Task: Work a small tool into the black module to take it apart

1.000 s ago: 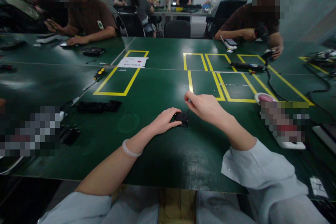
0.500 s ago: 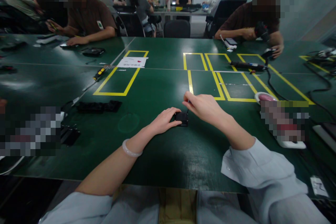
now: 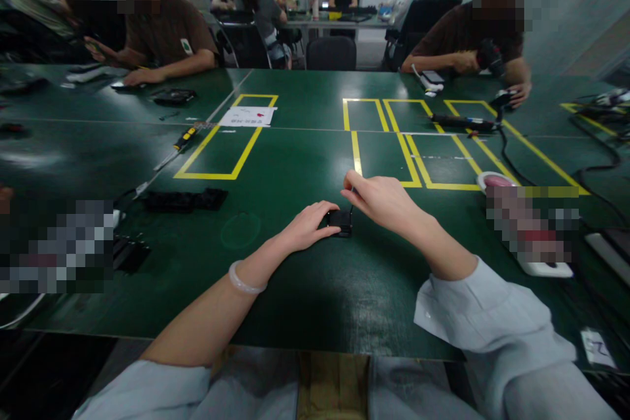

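On the green table (image 3: pixel 305 302), a small black box-shaped part (image 3: pixel 339 222) lies flat between the thumb and fingers of my left hand (image 3: pixel 315 226), which steadies it from the left. My right hand (image 3: pixel 377 200) is closed in a pinch just above the part's right side. From its fingertips a thin dark-shafted tool (image 3: pixel 352 209) points down to the part's right edge. Most of this tool is hidden by the fingers, so its exact kind does not show. The contact at its tip is too small to make out.
Black bundled pieces (image 3: pixel 184 199) and a dark finned part (image 3: pixel 130 253) lie to the left. A white-rimmed tray (image 3: pixel 546 270) stands at the right. Yellow tape frames, a paper sheet (image 3: pixel 249 117) and a yellow-black tool (image 3: pixel 186 138) lie farther back. Two co-workers sit opposite, one holding a power drill (image 3: pixel 489 58).
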Motion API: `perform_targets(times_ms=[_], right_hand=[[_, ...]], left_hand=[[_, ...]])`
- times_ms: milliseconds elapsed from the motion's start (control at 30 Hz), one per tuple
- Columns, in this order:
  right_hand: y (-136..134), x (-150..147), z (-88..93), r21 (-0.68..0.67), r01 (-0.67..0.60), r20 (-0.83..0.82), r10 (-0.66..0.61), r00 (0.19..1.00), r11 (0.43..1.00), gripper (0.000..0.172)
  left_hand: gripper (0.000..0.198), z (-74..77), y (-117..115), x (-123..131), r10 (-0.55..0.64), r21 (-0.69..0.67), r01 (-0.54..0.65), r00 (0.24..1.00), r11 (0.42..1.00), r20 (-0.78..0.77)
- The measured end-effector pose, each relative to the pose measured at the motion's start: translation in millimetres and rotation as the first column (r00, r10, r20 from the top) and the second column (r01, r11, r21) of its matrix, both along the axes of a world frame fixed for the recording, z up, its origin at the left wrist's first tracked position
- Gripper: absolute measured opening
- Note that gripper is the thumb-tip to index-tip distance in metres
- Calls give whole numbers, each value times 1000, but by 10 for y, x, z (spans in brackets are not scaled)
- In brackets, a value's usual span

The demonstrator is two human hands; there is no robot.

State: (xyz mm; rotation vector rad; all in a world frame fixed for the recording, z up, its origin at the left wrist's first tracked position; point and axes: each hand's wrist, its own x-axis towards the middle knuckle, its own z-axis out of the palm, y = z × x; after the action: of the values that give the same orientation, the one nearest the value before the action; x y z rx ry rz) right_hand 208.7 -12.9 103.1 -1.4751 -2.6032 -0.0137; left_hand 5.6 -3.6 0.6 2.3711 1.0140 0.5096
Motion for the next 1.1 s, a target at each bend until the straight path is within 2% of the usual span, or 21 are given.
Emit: perform_targets(times_ms=[333, 533, 767, 967, 1100], right_hand=[[-28, -4, 5, 30, -29, -70, 31, 997, 999, 22], [-4, 3, -16, 21, -16, -20, 16, 1000, 1000, 26], [-28, 13, -8, 33, -35, -84, 38, 996, 999, 21], [-9, 1, -16, 26, -22, -28, 23, 999, 999, 25], [-16, 4, -15, 37, -23, -50, 25, 998, 999, 22]], left_hand=[[38, 2, -2, -4, -10, 17, 10, 1000, 1000, 13], [38, -7, -7, -9, -3, 15, 3, 1000, 1000, 10], [39, -2, -2, -6, -5, 10, 5, 1000, 1000, 2], [39, -15, 0, -1, 5, 17, -5, 1000, 1000, -1], [38, -2, -4, 1, 2, 12, -2, 1000, 1000, 9]])
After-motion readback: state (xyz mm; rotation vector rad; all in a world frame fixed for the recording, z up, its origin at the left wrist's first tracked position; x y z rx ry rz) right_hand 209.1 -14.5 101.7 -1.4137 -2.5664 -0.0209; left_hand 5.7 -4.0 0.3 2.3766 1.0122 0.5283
